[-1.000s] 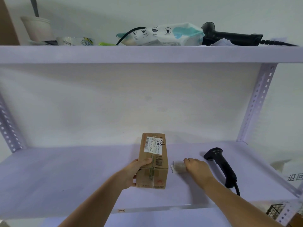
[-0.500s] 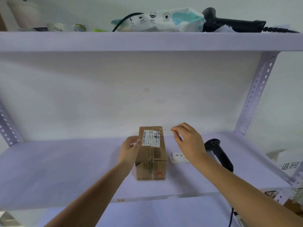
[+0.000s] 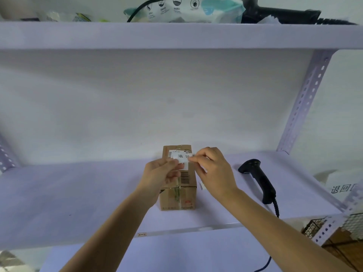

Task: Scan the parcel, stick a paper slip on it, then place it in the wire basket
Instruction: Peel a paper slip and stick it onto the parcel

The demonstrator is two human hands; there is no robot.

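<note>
Brown taped parcel, both hands' fingers pinching printed white slip above it

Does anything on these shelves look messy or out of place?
Mostly tidy. On the top shelf, a second scanner lies on its side beside a crumpled wipes packet. Below, the parcel sits squarely and the scanner lies flat.
</note>
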